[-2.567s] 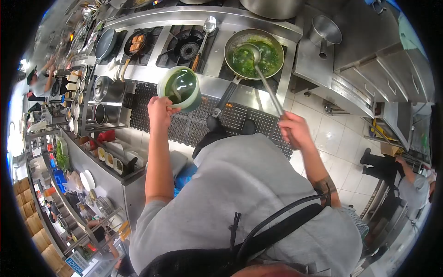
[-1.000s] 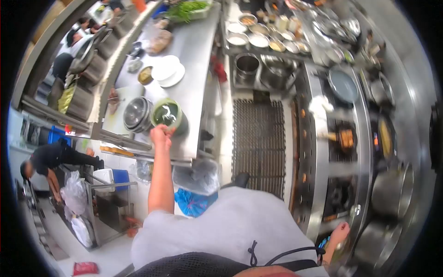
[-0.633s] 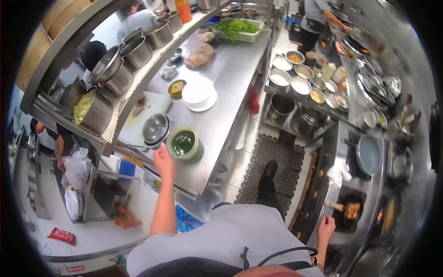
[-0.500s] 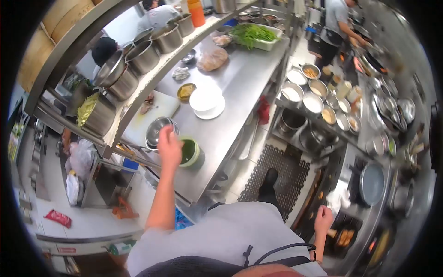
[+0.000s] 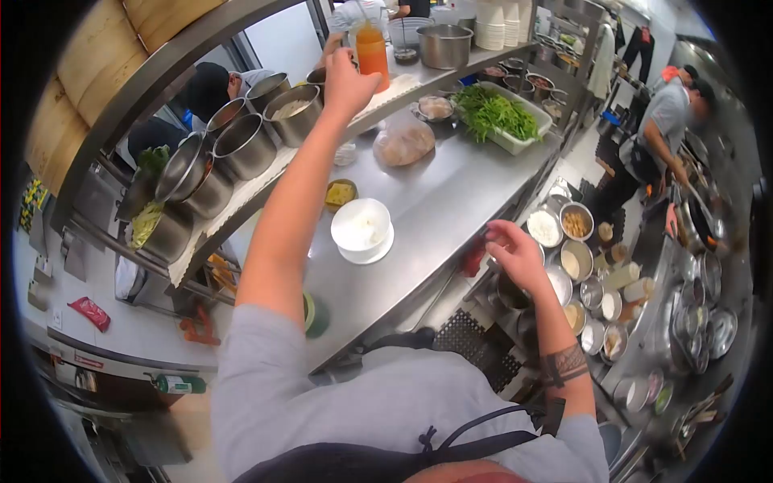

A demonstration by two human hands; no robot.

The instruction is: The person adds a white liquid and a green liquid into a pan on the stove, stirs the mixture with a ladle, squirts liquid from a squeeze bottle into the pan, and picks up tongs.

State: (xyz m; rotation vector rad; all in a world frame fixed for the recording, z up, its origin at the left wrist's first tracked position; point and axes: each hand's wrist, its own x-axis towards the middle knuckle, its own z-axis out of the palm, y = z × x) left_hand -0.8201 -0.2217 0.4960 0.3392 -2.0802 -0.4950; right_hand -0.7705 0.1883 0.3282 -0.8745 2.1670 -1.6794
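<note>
My left hand [image 5: 351, 83] is raised at the shelf, its fingers apart beside an orange bottle [image 5: 372, 58]; whether they touch it I cannot tell. Over the right edge of the steel counter, my right hand [image 5: 515, 253] hangs with its fingers apart and nothing in them. White bowls on a plate [image 5: 361, 230] stand on the counter between my arms. The green tub [image 5: 316, 315] is partly hidden behind my left forearm and sleeve. Further back on the counter lie a bag of food [image 5: 404, 143] and a white tray of leafy greens [image 5: 500, 119].
Metal pots [image 5: 242, 149] line the shelf [image 5: 233, 187]. Several containers of ingredients [image 5: 576, 259] stand to the right, by the stove line. A co-worker [image 5: 665, 125] stands at the stove at the far right, and other people are behind the shelf.
The view has swung along the counter. My left hand has moved up from beside the green tub to the orange bottle. My right hand has risen from low by the stove, and its fingers have spread.
</note>
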